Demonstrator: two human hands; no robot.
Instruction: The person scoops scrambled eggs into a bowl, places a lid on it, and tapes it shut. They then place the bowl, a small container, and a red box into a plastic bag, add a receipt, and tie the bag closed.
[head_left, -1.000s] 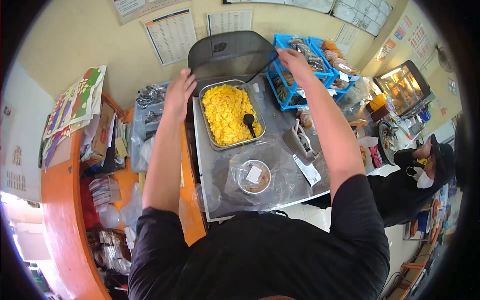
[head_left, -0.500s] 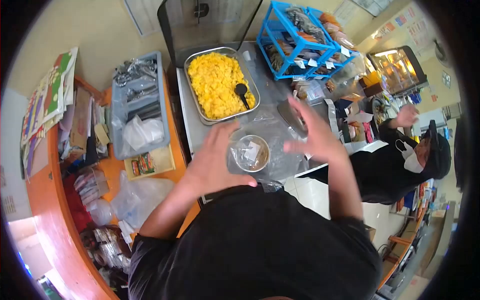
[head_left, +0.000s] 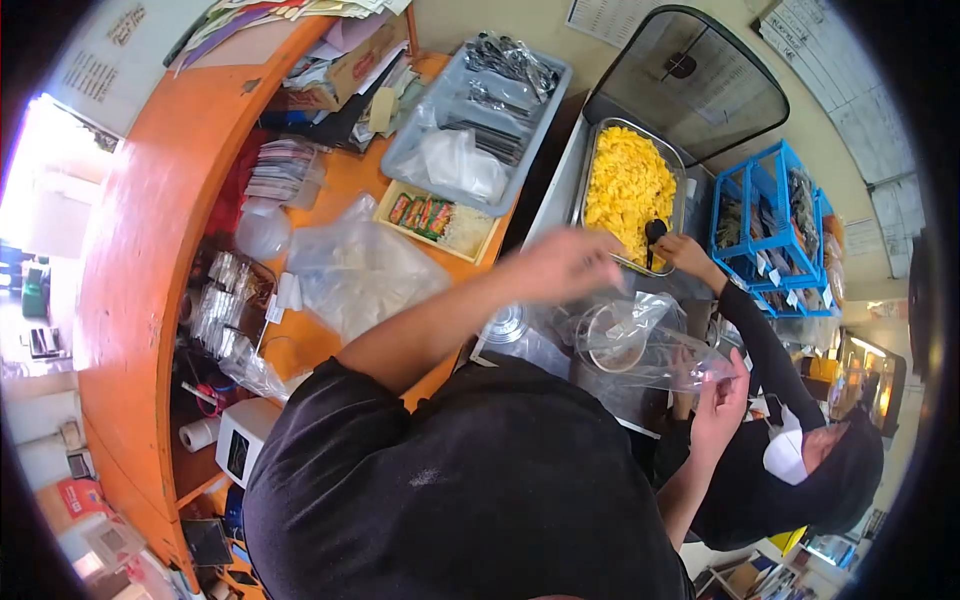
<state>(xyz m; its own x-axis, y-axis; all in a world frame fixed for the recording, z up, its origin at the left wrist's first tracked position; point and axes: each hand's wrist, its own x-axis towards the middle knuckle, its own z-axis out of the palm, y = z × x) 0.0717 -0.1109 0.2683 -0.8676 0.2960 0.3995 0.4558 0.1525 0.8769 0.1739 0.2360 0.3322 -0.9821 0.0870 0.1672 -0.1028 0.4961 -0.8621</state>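
A clear plastic bag [head_left: 665, 372] stretches over the metal counter, its right edge pinched between the thumb and fingers of my right hand [head_left: 718, 405]. Beside and partly under the film stands a round bowl [head_left: 612, 352] with a clear cover. My left hand [head_left: 578, 265] is above the bowl and the bag's upper end, its fingers smeared by motion. A tray [head_left: 590, 205] heaped with yellow scrambled egg lies just beyond it. In the egg rests a black spoon [head_left: 655, 232], with a co-worker's hand [head_left: 688, 256] at it.
A co-worker in black [head_left: 760, 480] stands close on my right, one arm reaching across the counter. Blue racks [head_left: 765, 225] with packets stand at the back right. Left, the orange desk [head_left: 310, 345] holds a grey cutlery bin [head_left: 405, 165], a small box [head_left: 455, 255] and plastic bags [head_left: 365, 265].
My view has turned, shifting the counter rightward. My right hand has taken hold of a clear bag. The co-worker has come nearer and reached to the spoon in the egg tray.
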